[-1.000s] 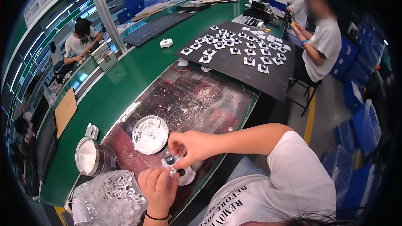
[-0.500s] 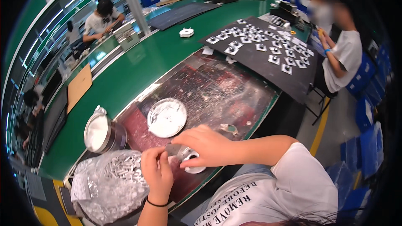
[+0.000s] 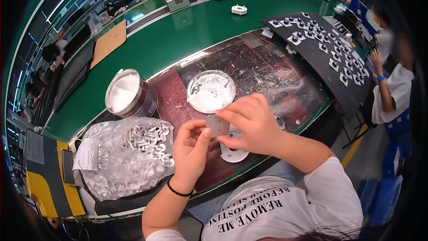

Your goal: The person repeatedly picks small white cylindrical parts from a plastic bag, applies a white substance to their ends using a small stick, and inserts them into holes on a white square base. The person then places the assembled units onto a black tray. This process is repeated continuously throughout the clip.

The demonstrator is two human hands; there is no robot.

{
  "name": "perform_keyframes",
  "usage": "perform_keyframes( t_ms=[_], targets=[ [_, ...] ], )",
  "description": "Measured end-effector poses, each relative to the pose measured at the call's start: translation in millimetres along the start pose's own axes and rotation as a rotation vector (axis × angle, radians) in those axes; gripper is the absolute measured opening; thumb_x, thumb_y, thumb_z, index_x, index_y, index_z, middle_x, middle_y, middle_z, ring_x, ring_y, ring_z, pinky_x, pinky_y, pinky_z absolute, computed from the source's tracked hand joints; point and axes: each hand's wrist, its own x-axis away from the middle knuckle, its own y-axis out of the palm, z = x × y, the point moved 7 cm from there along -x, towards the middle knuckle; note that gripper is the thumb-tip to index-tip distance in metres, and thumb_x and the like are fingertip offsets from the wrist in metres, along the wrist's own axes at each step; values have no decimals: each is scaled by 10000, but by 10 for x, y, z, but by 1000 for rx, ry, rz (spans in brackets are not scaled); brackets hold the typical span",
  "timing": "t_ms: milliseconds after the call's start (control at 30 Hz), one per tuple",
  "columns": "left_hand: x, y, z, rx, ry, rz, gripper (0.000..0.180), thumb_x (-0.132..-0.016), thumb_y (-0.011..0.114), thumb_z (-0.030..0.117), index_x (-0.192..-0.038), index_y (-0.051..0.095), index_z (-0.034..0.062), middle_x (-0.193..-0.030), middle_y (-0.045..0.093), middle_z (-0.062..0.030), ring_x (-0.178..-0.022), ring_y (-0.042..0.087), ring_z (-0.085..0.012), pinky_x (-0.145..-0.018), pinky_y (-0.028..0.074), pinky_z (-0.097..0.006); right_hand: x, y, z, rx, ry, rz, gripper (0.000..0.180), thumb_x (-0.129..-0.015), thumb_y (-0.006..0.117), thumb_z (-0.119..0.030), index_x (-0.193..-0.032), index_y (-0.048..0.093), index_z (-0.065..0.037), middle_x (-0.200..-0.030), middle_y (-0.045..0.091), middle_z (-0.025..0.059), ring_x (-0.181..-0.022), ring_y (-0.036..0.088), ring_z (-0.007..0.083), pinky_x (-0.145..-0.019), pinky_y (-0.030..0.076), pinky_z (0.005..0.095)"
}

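Between my two hands is a small grey square plate (image 3: 217, 126) dotted with little holes. My left hand (image 3: 191, 149) pinches its left edge between thumb and fingers, and my right hand (image 3: 252, 122) grips its right side with thumb and fingertips. Partly hidden under my right hand, a white round part (image 3: 235, 154) with holes lies at the table's near edge. Just beyond my hands sits a shallow round dish (image 3: 211, 76) with white paste in it.
Left of the dish stands a tub (image 3: 145, 100) of white paste. Nearer, a clear plastic bag (image 3: 111, 169) holds many white stemmed pieces. A black board (image 3: 332, 78) with rows of small parts lies far right, beside a seated co-worker (image 3: 394, 93). A white part (image 3: 239, 10) rests on the green table.
My view has shifted, so the tabletop items appear higher and farther right. The grey plate now shows its face between both hands, and more of the white round part is visible below my right hand.
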Motion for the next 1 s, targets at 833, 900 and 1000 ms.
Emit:
perform_keyframes(
  t_ms=[833, 900, 1000],
  targets=[
    [60, 307, -155, -879, 240, -484, 1110, -617, 813, 185, -1452, 96, 39, -1190, 527, -173, -1104, 497, -361, -959, 379, -443, 306, 129, 106, -133, 21, -530, 389, -621, 778, -297, -955, 668, -133, -990, 611, -8, -990, 529, 200, -888, 350, 384],
    [69, 312, -147, -898, 266, -464, 1107, -616, 814, 186, -1453, 103, 42, -1170, 530, -174, -1082, 502, -359, -944, 386, -445, 312, 131, 109, -154, 11, -545, 386, -621, 779, -294, -957, 672, -137, -989, 611, -15, -986, 528, 195, -881, 353, 379],
    [73, 321, -156, -935, 248, -476, 1136, -611, 823, 185, -1448, 70, 31, -1188, 523, -188, -1077, 502, -371, -944, 382, -453, 294, 129, 118, -133, -17, -568, 392, -614, 782, -289, -962, 672, -145, -990, 610, -22, -982, 528, 189, -865, 358, 371]
  ],
)
